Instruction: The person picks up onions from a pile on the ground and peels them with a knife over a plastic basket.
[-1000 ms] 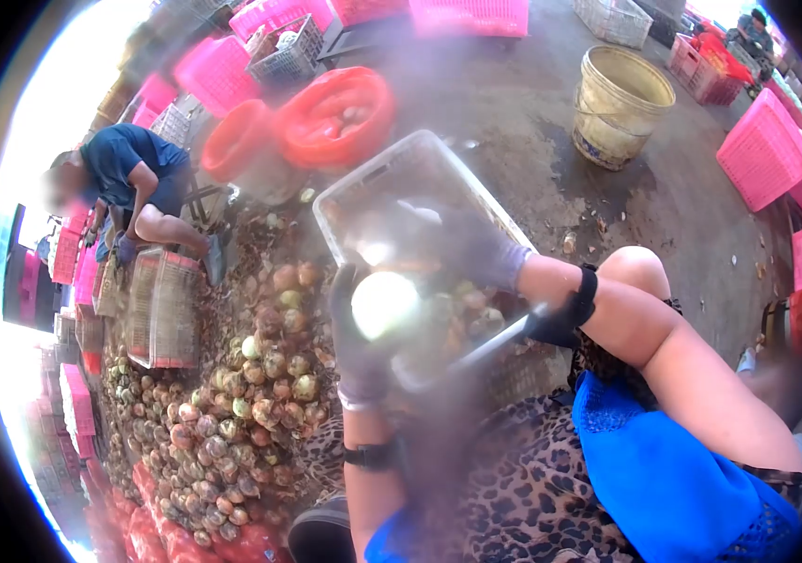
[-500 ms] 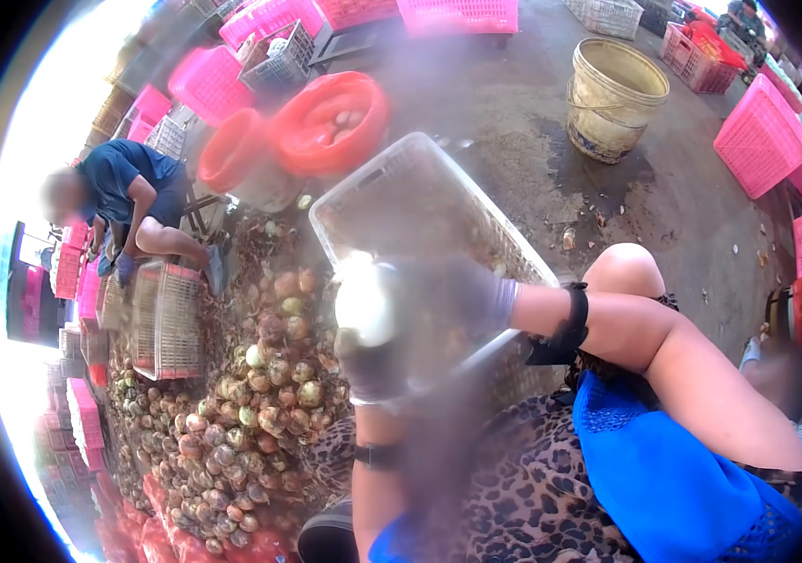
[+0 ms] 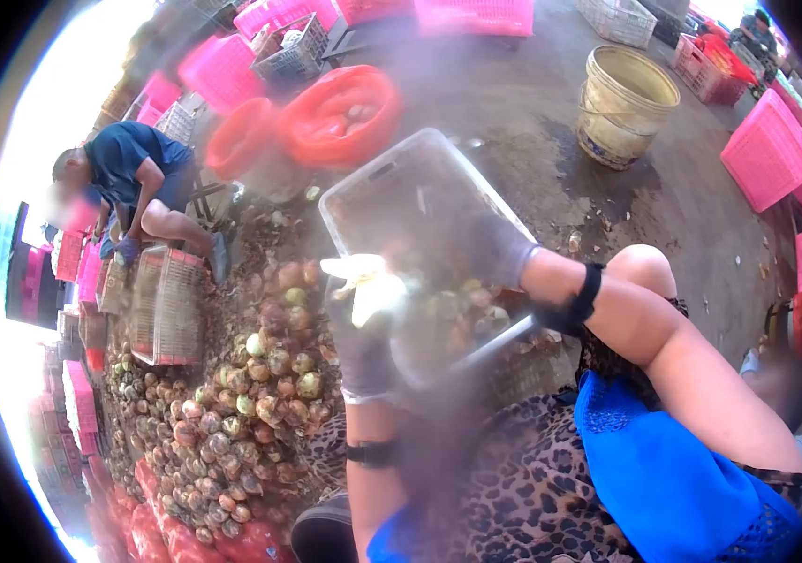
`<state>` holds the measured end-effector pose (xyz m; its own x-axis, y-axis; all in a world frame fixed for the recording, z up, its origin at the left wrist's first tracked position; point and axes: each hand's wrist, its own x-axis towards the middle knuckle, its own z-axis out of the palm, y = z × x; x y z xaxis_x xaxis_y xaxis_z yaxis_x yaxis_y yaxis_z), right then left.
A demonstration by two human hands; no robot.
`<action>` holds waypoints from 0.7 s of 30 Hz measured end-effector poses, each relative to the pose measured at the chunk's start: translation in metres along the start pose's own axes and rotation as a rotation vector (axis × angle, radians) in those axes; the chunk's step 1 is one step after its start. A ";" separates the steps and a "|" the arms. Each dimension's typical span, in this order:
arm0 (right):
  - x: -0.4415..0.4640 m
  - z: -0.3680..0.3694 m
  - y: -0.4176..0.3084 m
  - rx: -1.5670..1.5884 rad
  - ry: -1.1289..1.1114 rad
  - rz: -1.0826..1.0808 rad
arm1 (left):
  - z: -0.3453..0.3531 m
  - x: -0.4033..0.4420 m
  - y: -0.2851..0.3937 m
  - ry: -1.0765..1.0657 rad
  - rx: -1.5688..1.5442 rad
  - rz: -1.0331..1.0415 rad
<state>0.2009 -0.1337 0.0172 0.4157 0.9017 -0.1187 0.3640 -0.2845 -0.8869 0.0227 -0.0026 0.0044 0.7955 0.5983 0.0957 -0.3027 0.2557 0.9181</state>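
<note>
My left hand [image 3: 363, 352], in a greyish glove, is raised beside the near left side of a clear plastic crate [image 3: 401, 158]. A glaring white shape [image 3: 378, 298] shows at its fingers, too overexposed to name. Over the crate, my right hand [image 3: 499, 249] is gloved and blurred, and its fingers cannot be made out. Several onions [image 3: 481, 300] show inside the crate below it. Left of my left hand spreads a large heap of unpeeled onions [image 3: 251, 403].
A dirty bucket [image 3: 628, 108] stands on the wet floor ahead. Red tubs [image 3: 340, 113] sit behind the crate. At left, a person [image 3: 143, 178] bends by a pale basket [image 3: 166, 305]. Pink crates [image 3: 767, 159] line the right side. Red net bags [image 3: 185, 540] lie at lower left.
The round white thing between my hands has given way to a smaller, irregular bright shape at my left fingers. My right hand has shifted slightly right and up, away from the left.
</note>
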 end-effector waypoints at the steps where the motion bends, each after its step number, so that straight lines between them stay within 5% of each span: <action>1: -0.001 0.012 0.011 -0.016 -0.001 -0.101 | -0.013 0.003 -0.006 0.019 0.033 -0.044; 5: -0.009 0.054 0.037 -0.224 0.044 -0.389 | 0.000 -0.003 -0.007 0.090 0.098 0.034; 8: 0.008 0.076 0.063 0.192 -0.036 -0.437 | -0.003 -0.003 -0.014 0.091 0.160 -0.013; 13: 0.033 0.045 0.081 -0.080 -0.052 -0.175 | -0.003 -0.004 -0.019 0.123 0.261 0.034; 16: 0.033 0.011 0.066 -0.394 -0.054 0.066 | 0.007 -0.008 -0.003 0.092 0.109 0.000; 20: -0.013 0.004 0.018 -0.631 -0.154 0.086 | -0.055 0.013 -0.047 0.289 -0.699 -0.508; 21: -0.021 0.002 0.010 -0.647 -0.219 0.078 | -0.065 0.019 -0.053 0.357 -0.678 -0.557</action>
<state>0.1942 -0.1548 0.0102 0.3076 0.8964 -0.3191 0.7928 -0.4269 -0.4350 0.0200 0.0451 -0.0680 0.7442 0.4253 -0.5151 -0.2574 0.8941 0.3664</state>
